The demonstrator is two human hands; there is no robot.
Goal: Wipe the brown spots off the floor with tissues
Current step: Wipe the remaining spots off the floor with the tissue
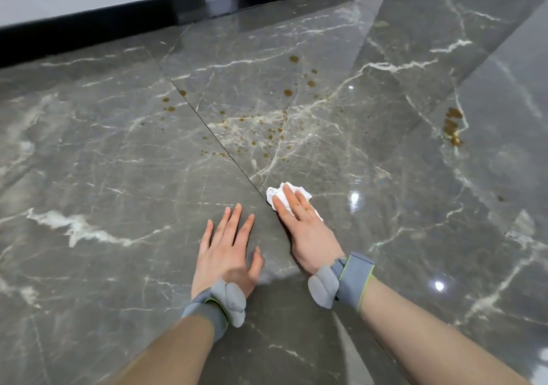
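Head view: your right hand (299, 221) presses a crumpled tissue (289, 196) flat on the floor (118, 162), fingers straight; left hand (228, 248) braces, fingers spread. Brown spots (267, 138) lie beyond your fingertips; push forward next.

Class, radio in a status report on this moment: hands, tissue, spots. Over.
Left hand flat on floor, holding nothing. Right hand pressing tissue down, fingers straight. Brown spots ahead, not yet wiped. Nothing blocks the path.
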